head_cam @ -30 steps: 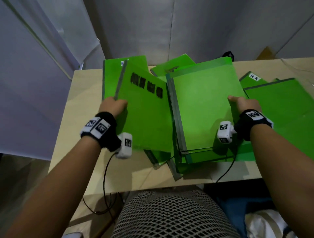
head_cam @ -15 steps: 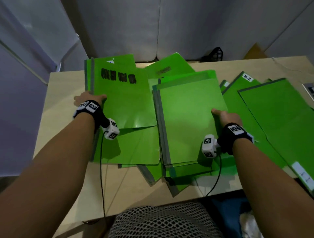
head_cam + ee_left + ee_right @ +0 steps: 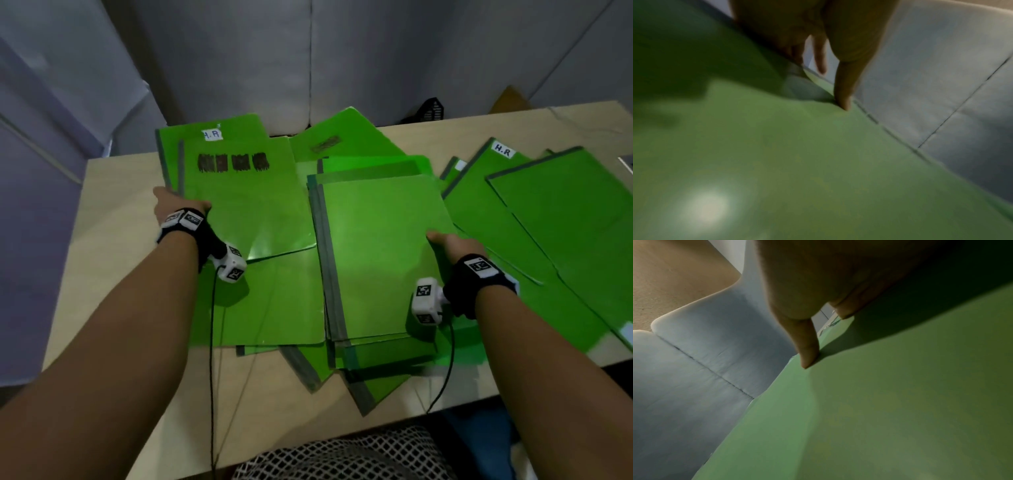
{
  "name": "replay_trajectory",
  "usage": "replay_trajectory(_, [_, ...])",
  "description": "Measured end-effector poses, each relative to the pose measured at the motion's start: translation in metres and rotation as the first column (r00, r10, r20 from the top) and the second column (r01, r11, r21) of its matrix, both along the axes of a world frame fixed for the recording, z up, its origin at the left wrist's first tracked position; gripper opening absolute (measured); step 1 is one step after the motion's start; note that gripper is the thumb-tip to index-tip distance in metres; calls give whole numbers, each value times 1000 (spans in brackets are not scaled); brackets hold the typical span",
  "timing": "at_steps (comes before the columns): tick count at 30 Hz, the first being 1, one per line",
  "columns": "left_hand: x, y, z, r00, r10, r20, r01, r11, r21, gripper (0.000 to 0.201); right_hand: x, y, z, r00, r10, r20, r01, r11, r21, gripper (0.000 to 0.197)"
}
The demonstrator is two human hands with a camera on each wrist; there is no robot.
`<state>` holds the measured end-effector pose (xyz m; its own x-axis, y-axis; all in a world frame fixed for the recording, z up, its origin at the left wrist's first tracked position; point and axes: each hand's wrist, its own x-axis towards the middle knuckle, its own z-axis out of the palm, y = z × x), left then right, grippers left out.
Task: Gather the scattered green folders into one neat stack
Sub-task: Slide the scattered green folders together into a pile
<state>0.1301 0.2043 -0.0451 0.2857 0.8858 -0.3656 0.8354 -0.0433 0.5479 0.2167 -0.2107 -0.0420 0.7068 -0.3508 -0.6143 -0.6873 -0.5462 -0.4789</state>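
Many green folders lie scattered over the table (image 3: 113, 246). My left hand (image 3: 178, 205) grips the left spine edge of a folder with black scribbles (image 3: 239, 205). Its thumb (image 3: 842, 97) presses on top and the fingers go under the edge. That folder lies almost flat over other folders (image 3: 263, 301) on the left. My right hand (image 3: 445, 241) pinches the right edge of the plain top folder (image 3: 376, 246) of the middle pile, thumb (image 3: 807, 356) on the cover. More folders (image 3: 565, 222), one labelled H.R (image 3: 503, 150), spread to the right.
Grey padded panels (image 3: 308, 61) close off the back and left. A small black object (image 3: 432, 110) sits behind the table's far edge. A mesh chair back (image 3: 342, 459) is below the near edge. Cables (image 3: 212, 342) hang from both wrist cameras.
My left hand has swung the scribbled folder leftward and laid it down from tilted to nearly flat. My right hand kept its hold on the middle pile's top folder.
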Motion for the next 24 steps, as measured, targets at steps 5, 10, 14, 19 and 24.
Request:
replay_trajectory(5, [-18, -24, 33, 999, 51, -5, -51, 998, -35, 68, -2, 1, -4, 998, 11, -54, -8, 998, 55, 94])
replay_trajectory(10, [-23, -28, 49, 942, 50, 333, -62, 998, 26, 52, 0, -3, 3, 991, 123, -59, -117, 989, 91, 80])
replay_trajectory(14, [-32, -60, 60, 909, -22, 417, -35, 991, 128, 28, -3, -11, 15, 986, 163, -39, -156, 979, 131, 82])
replay_trajectory(19, [-20, -99, 103, 957, -172, 234, 64, 911, 408, 58, -11, -20, 31, 970, 236, -60, -221, 956, 194, 74])
replay_trajectory(24, [20, -132, 147, 919, -382, 92, 282, 804, 523, 49, -11, -20, 40, 962, 264, -68, -244, 945, 219, 72])
